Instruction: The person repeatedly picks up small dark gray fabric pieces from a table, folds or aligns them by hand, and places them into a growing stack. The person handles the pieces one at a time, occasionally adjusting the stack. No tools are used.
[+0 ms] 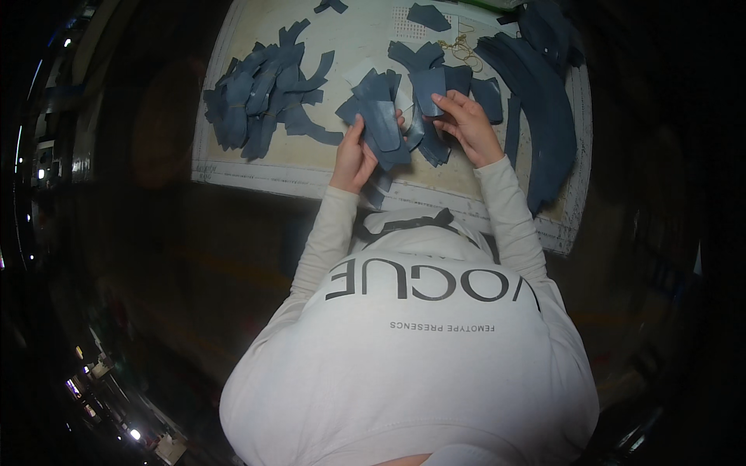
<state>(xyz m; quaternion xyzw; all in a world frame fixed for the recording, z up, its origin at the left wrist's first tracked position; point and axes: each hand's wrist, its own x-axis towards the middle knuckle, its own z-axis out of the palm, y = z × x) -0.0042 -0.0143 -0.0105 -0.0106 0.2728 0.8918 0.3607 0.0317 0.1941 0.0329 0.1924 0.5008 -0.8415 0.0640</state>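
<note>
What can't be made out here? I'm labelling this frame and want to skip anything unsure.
Head view only:
- Left hand: its fingertips sit behind the blue pieces it holds.
- Right hand: grip on the blue piece is unclear; fingers curl over it.
- Pile: pieces overlap, so no count.
- Mat: near edge partly hidden by the white top.
- Surroundings: too dark and bent by the lens.

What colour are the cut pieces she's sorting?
Dark slate blue pieces, seen in the head view.

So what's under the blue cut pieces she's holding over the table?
Under the blue cut pieces in the left hand and right hand lie more blue pieces on the pale cutting mat. Whatever is beneath those is covered.
</note>
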